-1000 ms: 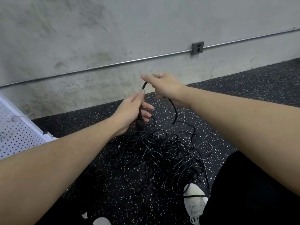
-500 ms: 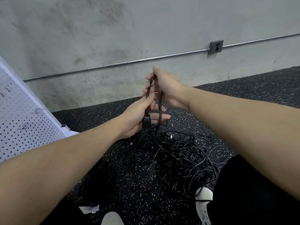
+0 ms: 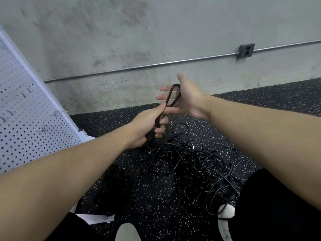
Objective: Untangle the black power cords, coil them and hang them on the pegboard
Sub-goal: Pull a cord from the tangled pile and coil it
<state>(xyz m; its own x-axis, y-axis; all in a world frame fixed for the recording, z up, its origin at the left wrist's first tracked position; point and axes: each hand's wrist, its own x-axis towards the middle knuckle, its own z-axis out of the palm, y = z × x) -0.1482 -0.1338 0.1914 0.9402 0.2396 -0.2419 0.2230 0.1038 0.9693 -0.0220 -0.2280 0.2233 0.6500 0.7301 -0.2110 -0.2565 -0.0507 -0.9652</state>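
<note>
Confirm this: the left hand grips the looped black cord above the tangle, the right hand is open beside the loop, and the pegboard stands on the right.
Not quite. The head view shows the pegboard on the left, not the right. Otherwise correct: left hand grips the looped cord above the tangle, right hand open.

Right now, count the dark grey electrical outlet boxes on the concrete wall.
1: the dark grey outlet box sits upper right on the concrete wall, along the metal conduit pipe. Others may lie outside the view.

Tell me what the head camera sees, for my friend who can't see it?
The left hand grips a folded black cord loop against the open right hand, above a tangled cord pile on speckled floor; a white pegboard stands left.
</note>
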